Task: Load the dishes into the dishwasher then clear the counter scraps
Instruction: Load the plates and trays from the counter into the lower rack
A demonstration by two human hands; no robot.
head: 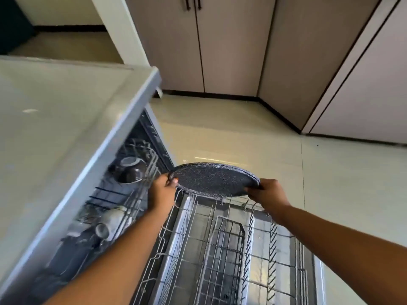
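Holding item: dark speckled plate, round, nearly flat, carried level above the far end of the pulled-out lower rack. Grip: left hand pinches the rim on one side, thumb on top; right hand pinches the opposite rim, fingers curled under. The two-sided hold likely steadies a wide piece while it is lined up with the tines directly beneath. Below and nearer than the grip: wire cutlery basket, nothing visible in it. Left of the left hand, under the counter: upper rack with a bowl and a white mug. Status: plate not yet seated.
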